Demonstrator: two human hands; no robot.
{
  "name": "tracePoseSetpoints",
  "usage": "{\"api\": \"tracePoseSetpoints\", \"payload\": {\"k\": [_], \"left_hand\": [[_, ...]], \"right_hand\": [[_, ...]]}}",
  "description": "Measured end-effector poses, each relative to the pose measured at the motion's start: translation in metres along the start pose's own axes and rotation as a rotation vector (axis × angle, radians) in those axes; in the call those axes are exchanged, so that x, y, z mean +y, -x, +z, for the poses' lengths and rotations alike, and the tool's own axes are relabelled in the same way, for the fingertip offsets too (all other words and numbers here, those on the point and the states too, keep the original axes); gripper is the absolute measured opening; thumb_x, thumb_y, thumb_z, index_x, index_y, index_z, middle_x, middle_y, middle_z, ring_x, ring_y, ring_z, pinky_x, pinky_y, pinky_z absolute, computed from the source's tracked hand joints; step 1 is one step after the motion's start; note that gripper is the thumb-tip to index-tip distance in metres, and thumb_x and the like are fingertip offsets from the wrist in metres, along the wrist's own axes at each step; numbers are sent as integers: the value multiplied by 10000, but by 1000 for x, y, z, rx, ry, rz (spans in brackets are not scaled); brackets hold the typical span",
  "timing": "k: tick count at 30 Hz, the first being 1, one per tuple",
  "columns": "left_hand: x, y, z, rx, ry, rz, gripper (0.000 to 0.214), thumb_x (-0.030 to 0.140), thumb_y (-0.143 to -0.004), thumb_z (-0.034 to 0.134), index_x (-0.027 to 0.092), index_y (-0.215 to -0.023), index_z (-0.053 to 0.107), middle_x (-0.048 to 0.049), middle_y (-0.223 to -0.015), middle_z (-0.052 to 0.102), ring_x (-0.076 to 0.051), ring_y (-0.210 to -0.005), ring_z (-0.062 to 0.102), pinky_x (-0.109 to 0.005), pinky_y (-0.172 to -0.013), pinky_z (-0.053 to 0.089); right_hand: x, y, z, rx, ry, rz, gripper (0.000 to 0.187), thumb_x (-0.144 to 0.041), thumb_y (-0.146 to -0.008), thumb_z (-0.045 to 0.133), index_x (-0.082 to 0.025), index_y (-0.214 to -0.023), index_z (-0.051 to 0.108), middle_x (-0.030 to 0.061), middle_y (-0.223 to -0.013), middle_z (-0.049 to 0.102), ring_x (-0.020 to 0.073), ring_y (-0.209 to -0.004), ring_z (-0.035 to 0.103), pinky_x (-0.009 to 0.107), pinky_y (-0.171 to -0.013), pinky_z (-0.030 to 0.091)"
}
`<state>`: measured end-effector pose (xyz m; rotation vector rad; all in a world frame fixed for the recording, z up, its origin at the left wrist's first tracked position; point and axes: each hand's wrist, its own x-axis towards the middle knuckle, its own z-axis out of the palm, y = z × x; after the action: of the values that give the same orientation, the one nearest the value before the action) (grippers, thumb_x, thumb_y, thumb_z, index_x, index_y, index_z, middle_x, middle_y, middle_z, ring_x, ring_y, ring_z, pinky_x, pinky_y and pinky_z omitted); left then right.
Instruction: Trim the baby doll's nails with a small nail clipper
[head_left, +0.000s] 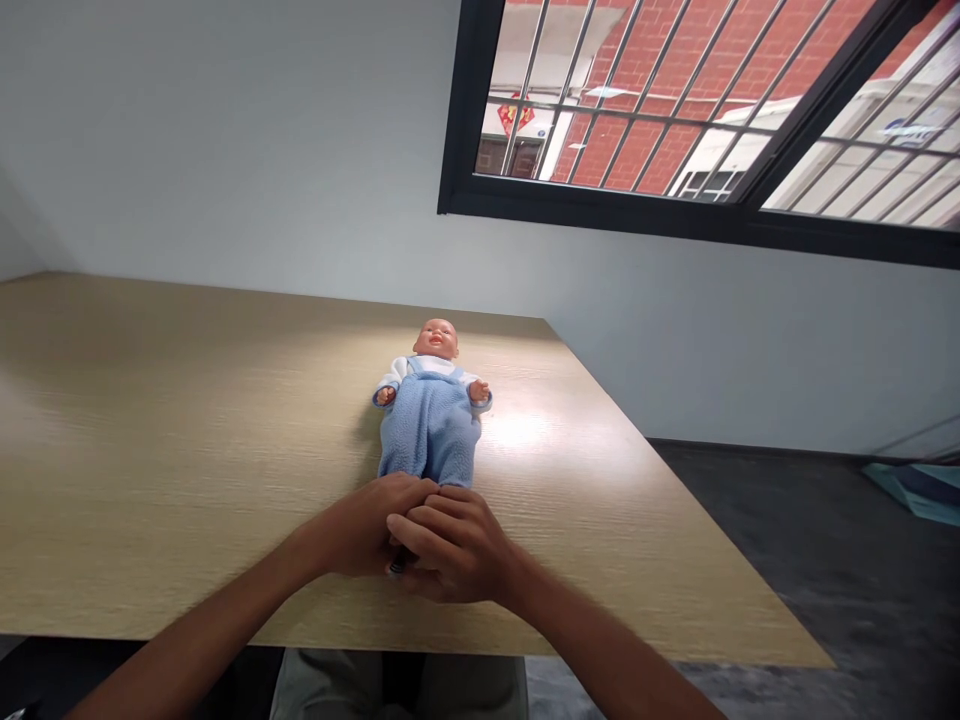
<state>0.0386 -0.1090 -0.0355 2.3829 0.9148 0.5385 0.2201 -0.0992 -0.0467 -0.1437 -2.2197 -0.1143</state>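
A baby doll point(429, 420) lies on its back on a light wood-grain table point(187, 420), its head toward the far edge. It wears blue fleece overalls over a white top. My left hand point(360, 525) closes over the lower end of its legs, and the doll's feet are hidden. My right hand point(450, 545) lies across the left one, fingers curled. A small dark object point(401, 564) shows between my hands, too covered to identify.
The table's far and right edges meet a pale wall point(262, 150) and dark floor point(750, 560). A barred window point(675, 110) looks onto a red brick building. A teal sheet point(911, 490) lies on the floor at right. My grey trousers point(397, 685) show below the table's near edge.
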Motion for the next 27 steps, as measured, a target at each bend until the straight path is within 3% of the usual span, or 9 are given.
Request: {"api": "tracePoseSetpoints", "payload": {"k": [11, 27], "left_hand": [[7, -1, -4, -13, 4, -40, 216, 215, -782, 603, 174, -978, 522, -66, -1011, 645, -238, -915, 608, -378, -812, 495], [5, 1, -3, -24, 3, -46, 269, 168, -737, 615, 184, -985, 512, -64, -1053, 639, -244, -947, 605, -368, -812, 496]], "right_hand": [[0, -2, -2, 3, -5, 3, 311, -377, -1006, 472, -110, -1128, 576, 30, -789, 693, 148, -702, 609, 307, -677, 452], [0, -1, -2, 0, -13, 6, 315, -374, -997, 495, -106, -1138, 582, 33, -778, 681, 150, -720, 612, 306, -687, 444]]}}
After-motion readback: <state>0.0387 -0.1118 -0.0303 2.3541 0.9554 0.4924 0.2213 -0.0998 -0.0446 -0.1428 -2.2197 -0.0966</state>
